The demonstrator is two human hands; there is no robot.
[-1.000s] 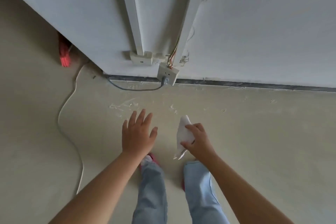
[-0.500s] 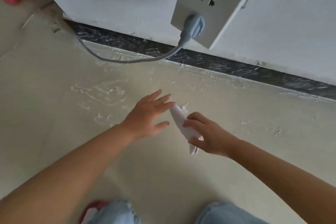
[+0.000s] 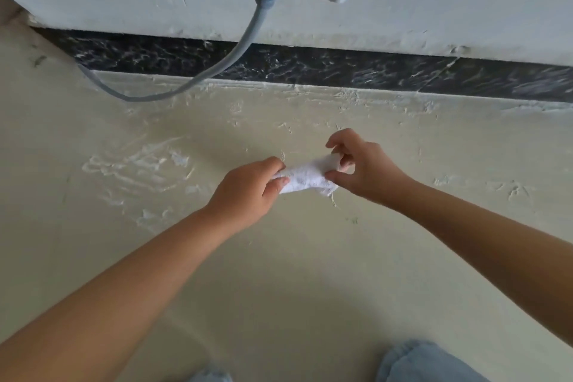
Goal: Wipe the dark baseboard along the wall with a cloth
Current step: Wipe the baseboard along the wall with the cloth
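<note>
White crumpled cloth (image 3: 305,179) is pinched between your left hand (image 3: 248,192) and right hand (image 3: 361,169), probably refolding it to wipe the far dark marbled baseboard (image 3: 310,67).

Both forearms are bare all the way down, no sleeves anywhere in view, no watch, bracelets or rings that I can spot on the left hand (image 3: 248,187) or the right hand (image 3: 366,169). Fingernails look short and plain (no polish as far as I can tell). Down at the bottom edge you get two knees in light blue jeans (image 3: 424,363), kinda faded wash, fabric bunched up a bit.
</note>
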